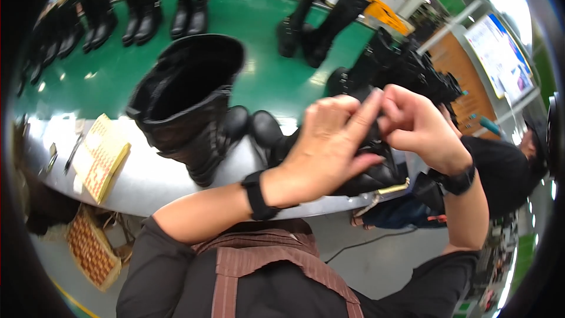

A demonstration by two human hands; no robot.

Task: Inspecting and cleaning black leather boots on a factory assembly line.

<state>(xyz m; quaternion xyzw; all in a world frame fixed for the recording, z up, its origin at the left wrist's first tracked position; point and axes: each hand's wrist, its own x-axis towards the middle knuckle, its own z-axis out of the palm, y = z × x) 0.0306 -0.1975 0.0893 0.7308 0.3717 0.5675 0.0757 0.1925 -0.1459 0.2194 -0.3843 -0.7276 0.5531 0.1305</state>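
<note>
A black boot [376, 181] lies on its side at the table's front edge, partly hidden under my hands. My left hand [323, 147] rests over it, index finger and thumb spread apart. Close to that fingertip, my right hand [415, 123] is closed in a pinch above the boot. What its fingers pinch is too small and blurred to make out. To the left of my hands, a second black boot [206, 132] stands upright with its wide top open.
Rows of black boots [141, 12] line the far side of the green tabletop [259, 29]. More dark boots [394, 62] crowd the right. A yellow patterned pad [105, 156] and a pen [73, 152] lie left. A person [500, 171] is at the right.
</note>
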